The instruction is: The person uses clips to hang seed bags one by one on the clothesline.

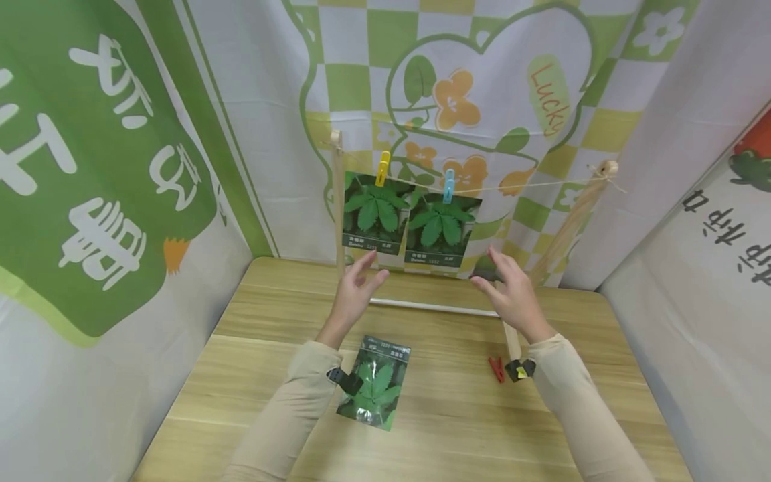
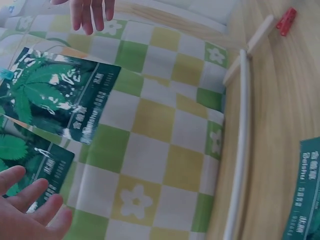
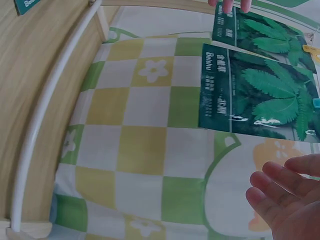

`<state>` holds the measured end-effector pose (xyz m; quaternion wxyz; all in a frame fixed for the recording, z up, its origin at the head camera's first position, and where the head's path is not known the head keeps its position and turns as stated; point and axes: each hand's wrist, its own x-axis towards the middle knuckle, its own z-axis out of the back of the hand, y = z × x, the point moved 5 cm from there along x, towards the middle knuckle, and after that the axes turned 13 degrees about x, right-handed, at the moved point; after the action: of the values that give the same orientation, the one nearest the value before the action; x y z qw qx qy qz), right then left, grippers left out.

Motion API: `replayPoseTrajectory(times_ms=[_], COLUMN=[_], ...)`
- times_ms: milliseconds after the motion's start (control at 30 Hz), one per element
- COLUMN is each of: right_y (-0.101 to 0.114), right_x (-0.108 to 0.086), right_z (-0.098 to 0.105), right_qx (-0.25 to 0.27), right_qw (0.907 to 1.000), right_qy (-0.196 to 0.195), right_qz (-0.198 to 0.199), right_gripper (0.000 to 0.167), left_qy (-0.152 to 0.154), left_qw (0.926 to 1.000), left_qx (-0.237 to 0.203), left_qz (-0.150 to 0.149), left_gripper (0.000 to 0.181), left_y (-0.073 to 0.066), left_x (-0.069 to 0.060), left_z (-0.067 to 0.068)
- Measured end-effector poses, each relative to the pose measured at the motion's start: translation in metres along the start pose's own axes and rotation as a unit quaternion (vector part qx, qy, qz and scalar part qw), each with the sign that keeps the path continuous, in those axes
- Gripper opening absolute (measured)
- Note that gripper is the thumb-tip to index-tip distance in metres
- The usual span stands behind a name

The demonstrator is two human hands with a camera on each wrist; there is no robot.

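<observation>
Two green leaf-print packets hang side by side from a string, the left packet by a yellow clothespin and the right packet by a blue clothespin. My left hand is held just below the left packet, fingers relaxed and holding nothing. To the right of the hanging packets, my right hand is raised with its fingers loosely spread and nothing in it. A third packet lies on the table, partly behind the left wrist. Near the right wrist lies a red clothespin.
The string runs between a left wooden post and a right wooden post. A white rod crosses low between them. Behind stands a checkered cloth; printed cloths also flank the wooden table.
</observation>
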<state>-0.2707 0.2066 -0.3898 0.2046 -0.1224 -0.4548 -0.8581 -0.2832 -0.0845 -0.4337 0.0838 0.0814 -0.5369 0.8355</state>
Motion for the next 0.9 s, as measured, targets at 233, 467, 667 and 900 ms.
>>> replayPoseTrajectory(times_ms=[233,467,667,900], right_y=[-0.012,-0.022,-0.029,-0.042], right_x=[-0.009,-0.016,-0.022,-0.029], right_z=[-0.003,-0.006,-0.008,-0.012], right_qx=[-0.003,0.002,0.009,0.006], right_qw=[0.9998,0.9991,0.9985,0.9964], right_qy=[0.007,0.005,0.004,0.017], right_qz=[-0.021,-0.043,-0.054,-0.083], right_gripper=[0.069,0.069,0.068,0.068], left_qy=[0.009,0.015,0.01,0.011], left_qw=[0.9997,0.999,0.9985,0.9972], left_qx=[0.003,0.008,0.012,0.014], left_qz=[0.022,0.041,0.052,0.073], left_gripper=[0.061,0.062,0.06,0.063], left_y=[0.007,0.025,0.032,0.045], left_x=[-0.008,-0.013,-0.017,-0.022], left_z=[0.0,-0.005,-0.008,-0.011])
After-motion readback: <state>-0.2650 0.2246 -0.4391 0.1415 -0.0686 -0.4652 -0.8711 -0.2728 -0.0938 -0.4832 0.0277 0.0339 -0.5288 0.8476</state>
